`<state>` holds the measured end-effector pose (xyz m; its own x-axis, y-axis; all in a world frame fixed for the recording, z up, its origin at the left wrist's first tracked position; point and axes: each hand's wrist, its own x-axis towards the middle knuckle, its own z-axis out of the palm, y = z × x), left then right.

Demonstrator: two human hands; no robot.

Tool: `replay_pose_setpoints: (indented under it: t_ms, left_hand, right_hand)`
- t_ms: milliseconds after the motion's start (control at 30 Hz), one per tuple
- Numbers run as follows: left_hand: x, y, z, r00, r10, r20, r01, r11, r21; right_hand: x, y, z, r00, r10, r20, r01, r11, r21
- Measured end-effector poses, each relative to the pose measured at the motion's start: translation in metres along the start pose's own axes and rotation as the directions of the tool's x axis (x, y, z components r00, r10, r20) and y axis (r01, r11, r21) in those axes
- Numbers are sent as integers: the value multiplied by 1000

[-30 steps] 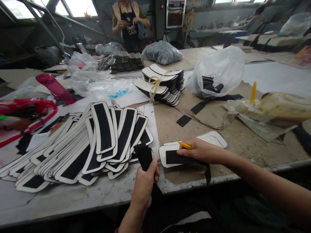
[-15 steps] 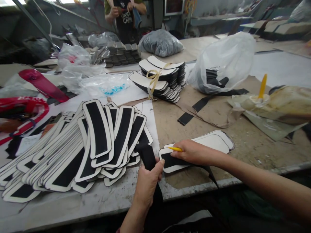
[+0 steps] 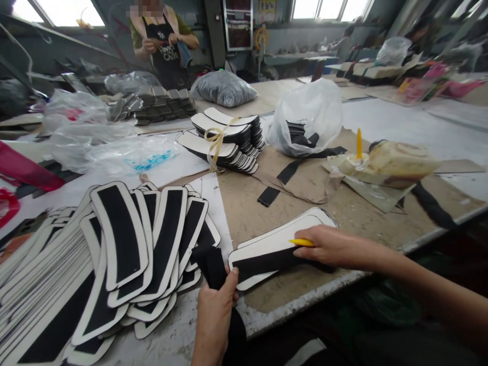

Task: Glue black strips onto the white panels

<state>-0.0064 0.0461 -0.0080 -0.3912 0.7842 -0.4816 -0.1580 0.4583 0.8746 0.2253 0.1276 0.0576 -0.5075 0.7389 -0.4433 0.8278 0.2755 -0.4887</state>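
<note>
My left hand point(image 3: 217, 300) is closed on a folded black strip point(image 3: 210, 267), its thumb at the left end of a curved white piece point(image 3: 278, 231). Part of the strip hangs below that hand. Along the white piece lies a black band point(image 3: 263, 262), which runs under my right hand point(image 3: 324, 246). That hand is closed around a yellow pointed stick point(image 3: 302, 242), whose tip points left. Its palm rests over the band, hiding part of it. More white pieces lie beneath the top one. Left of my hands spreads a pile of white pieces with black bands point(image 3: 122, 239).
Behind stands a tied stack of white pieces point(image 3: 224, 134), beside a clear plastic bag point(image 3: 308, 114) with black strips. A glue-stained container point(image 3: 404, 160) with a yellow stick is at right. The table edge point(image 3: 343, 279) runs close below my hands. A person point(image 3: 163, 46) stands across the table.
My right hand has slid right along the white piece, away from my left hand, and more of the black band shows. My left hand keeps hold of the folded strip. The view has shifted.
</note>
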Motion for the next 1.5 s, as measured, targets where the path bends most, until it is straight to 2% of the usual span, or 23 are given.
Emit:
replay_pose_setpoints:
  t_ms: [67, 167, 267, 367, 533, 633, 833, 1000, 1267, 1500]
  left_hand:
    - [-1, 1, 1, 1000, -15, -11, 15, 1000, -21]
    - [-2, 2, 3, 999, -25, -36, 23, 998, -55]
    - [-2, 2, 4, 998, -24, -58, 21, 999, -41]
    - [-2, 3, 4, 998, -24, -64, 22, 999, -30]
    - [-4, 5, 5, 998, 10, -68, -9, 1000, 14]
    - [-5, 8, 6, 996, 16, -91, -12, 999, 50]
    - [-3, 7, 5, 997, 41, -66, -32, 991, 128]
    - [-1, 6, 5, 996, 57, -63, -47, 988, 148]
    - [-6, 16, 13, 994, 59, -96, -41, 982, 183]
    - [-1, 9, 9, 995, 53, -87, -38, 985, 171]
  right_hand:
    - [-10, 18, -7, 994, 72, -87, -73, 997, -4]
    - [-9, 33, -7, 956, 185, -227, -219, 966, -135]
    - [-1, 33, 2, 907, 261, -330, -360, 889, -284]
    - [6, 26, 9, 890, 291, -352, -411, 846, -341]
    - [10, 27, 12, 892, 298, -339, -412, 846, -340]
    - [11, 32, 12, 897, 298, -327, -405, 850, -337]
    - [14, 44, 19, 892, 307, -332, -415, 847, -333]
    - [16, 53, 22, 906, 284, -315, -384, 865, -324]
    - [15, 50, 19, 911, 276, -306, -366, 883, -294]
    - [13, 50, 18, 910, 266, -317, -364, 880, -306]
